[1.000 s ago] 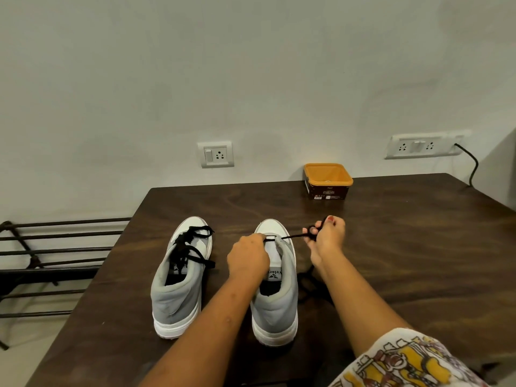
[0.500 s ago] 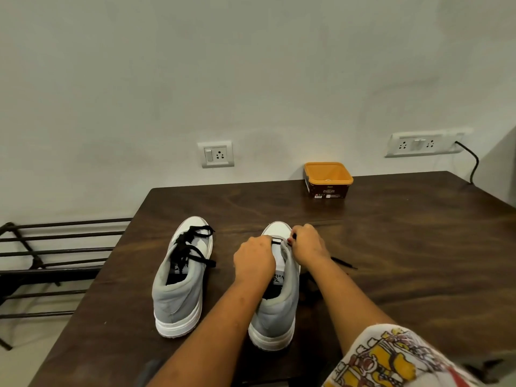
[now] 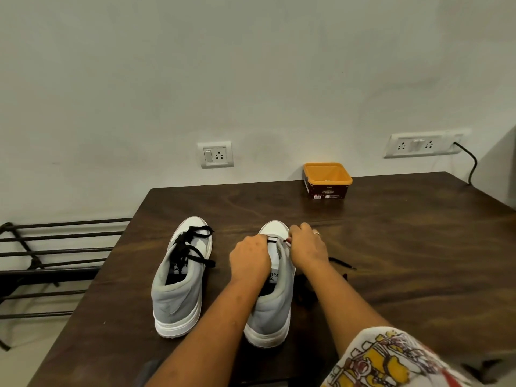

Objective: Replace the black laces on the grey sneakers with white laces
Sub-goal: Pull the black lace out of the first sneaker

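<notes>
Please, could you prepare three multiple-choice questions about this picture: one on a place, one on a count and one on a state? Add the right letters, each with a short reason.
1. Where on the table does the orange tub stand?
A. at its far edge, by the wall
B. between the sneakers
C. at its near edge

2. How many sneakers carry black lacing over several rows?
A. none
B. one
C. two

3. What does the right hand do?
A. lies flat on the table
B. pinches the black lace at the nearly unlaced sneaker
C. lifts the tub

Answers:
1 A: the tub sits just below the wall.
2 B: only the laced sneaker shows crossings; the other has one bar near the toe.
3 B: its fingers curl at the lace's end, while the left hand grips the same sneaker.
</notes>
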